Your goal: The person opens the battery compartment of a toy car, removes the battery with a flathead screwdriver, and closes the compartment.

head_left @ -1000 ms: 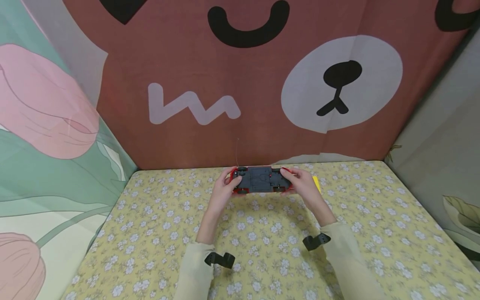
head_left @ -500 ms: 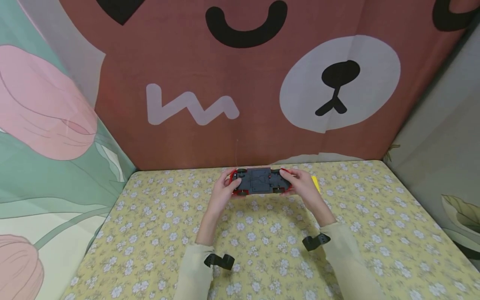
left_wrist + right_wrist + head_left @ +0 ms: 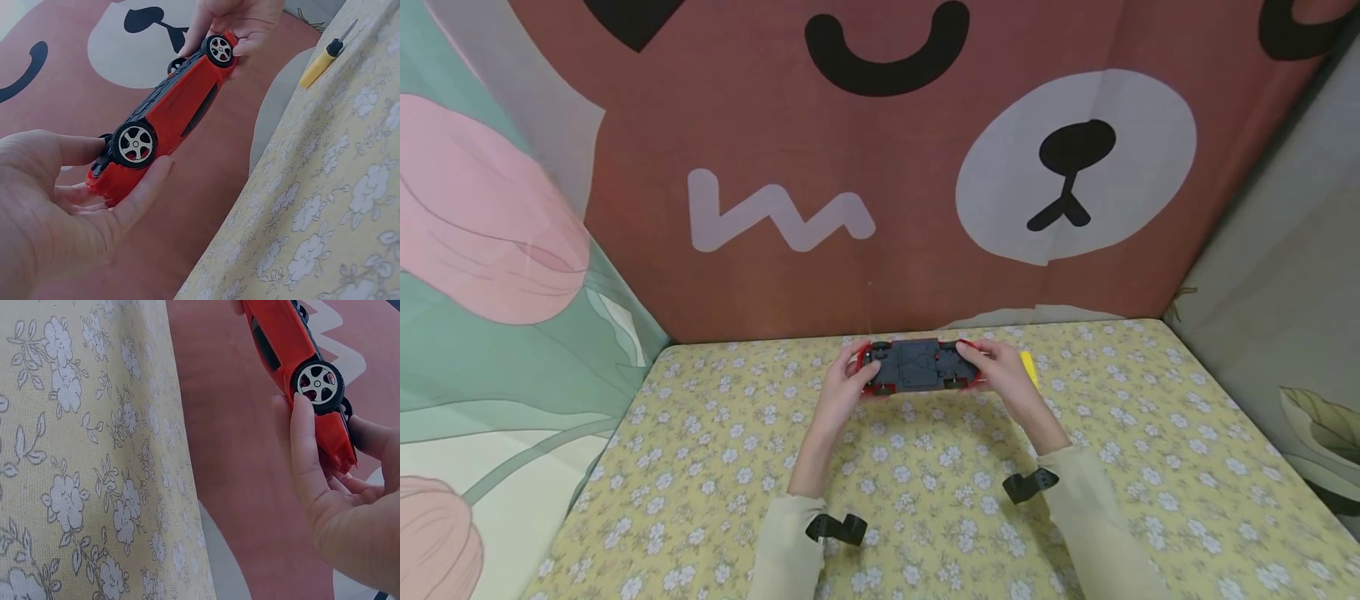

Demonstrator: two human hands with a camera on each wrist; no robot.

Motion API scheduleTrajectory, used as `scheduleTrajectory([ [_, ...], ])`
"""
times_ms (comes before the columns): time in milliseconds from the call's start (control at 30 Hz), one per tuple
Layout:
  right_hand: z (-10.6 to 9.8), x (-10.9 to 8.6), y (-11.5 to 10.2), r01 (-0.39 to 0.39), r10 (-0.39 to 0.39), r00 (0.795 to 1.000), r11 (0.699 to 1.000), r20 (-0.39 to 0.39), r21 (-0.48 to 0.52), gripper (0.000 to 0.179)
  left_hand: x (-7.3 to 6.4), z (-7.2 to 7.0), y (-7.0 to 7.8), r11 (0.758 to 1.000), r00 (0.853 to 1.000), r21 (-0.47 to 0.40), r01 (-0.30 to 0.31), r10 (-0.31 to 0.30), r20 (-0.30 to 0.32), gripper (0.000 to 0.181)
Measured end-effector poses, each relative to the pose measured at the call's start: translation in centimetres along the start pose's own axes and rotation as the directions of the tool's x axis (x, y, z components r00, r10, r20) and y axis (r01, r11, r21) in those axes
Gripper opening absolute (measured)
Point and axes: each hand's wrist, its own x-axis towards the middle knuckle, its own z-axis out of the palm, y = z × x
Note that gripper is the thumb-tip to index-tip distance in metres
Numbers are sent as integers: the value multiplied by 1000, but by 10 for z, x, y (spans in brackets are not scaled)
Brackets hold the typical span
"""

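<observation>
A red toy car [image 3: 917, 365] is held above the table with its dark underside turned toward the head camera. My left hand [image 3: 841, 385] grips one end, its thumb on the underside near a wheel. At the other end my right hand [image 3: 1006, 375] holds the car in the same way. The left wrist view shows the red side of the car [image 3: 181, 109] and its silver-spoked wheels, with the left fingers [image 3: 147, 190] under the body. In the right wrist view, a fingertip of the right hand [image 3: 350, 506] touches a wheel.
A screwdriver with a yellow handle [image 3: 317, 69] lies on the table beyond the right hand, partly hidden in the head view. The table [image 3: 700, 467] has a yellow floral cloth. Printed fabric [image 3: 775, 283] hangs behind it and at both sides.
Both hands keep their hold on the car, which stays underside up. The whole head view has shifted slightly; otherwise little differs.
</observation>
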Motion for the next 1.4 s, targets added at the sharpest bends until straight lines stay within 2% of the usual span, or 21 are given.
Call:
scheduleTrajectory([
  [567,-1,2,3,-22,22,1000,1000,4,-19,47,-2,-1,-3,1000,1000,12,-7,7,18,51],
  [867,-1,1,6,-19,19,1000,1000,-1,10,48,-3,-1,-6,999,1000,33,4,-4,5,52],
  [1400,0,-1,6,-27,28,1000,1000,6,-13,46,-3,-2,-7,1000,1000,-2,-3,3,15,51],
])
